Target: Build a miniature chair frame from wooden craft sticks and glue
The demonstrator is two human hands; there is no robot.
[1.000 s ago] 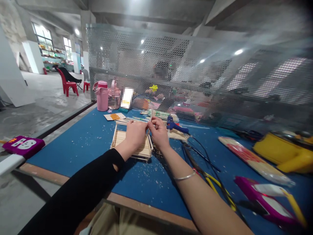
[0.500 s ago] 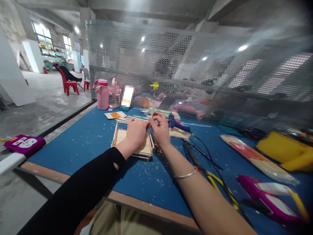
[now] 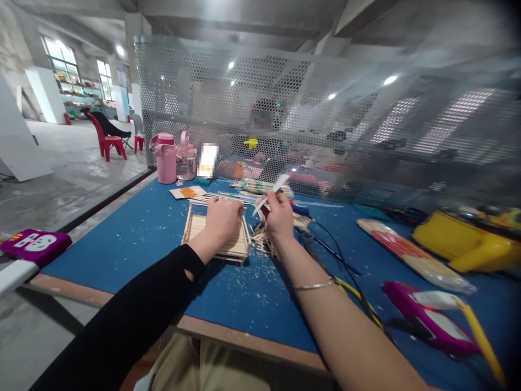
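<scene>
A flat frame of wooden sticks (image 3: pixel 203 229) lies on the blue table mat (image 3: pixel 142 239). My left hand (image 3: pixel 221 219), in a black sleeve, rests closed on the frame's right side, pressing it down. Just to its right, my right hand (image 3: pixel 278 216) is closed round a thin wooden stick (image 3: pixel 271 194) that slants up to the right, its lower tip near the frame's far right corner. Loose sticks (image 3: pixel 264 243) lie in a heap under my right wrist, which wears a thin bangle.
A blue glue gun (image 3: pixel 302 210) and dark cables (image 3: pixel 334 255) lie right of my hands. Further right are a stick packet (image 3: pixel 411 255), a yellow bag (image 3: pixel 468 247) and a magenta power strip (image 3: pixel 431 320). Pink jugs (image 3: pixel 166 157) stand at the back. A person sits behind the perforated screen (image 3: pixel 309 108).
My right hand has pulled back to the right from my left hand, and the stick it holds has tilted from upright to slanting right. The left hand stays on the frame.
</scene>
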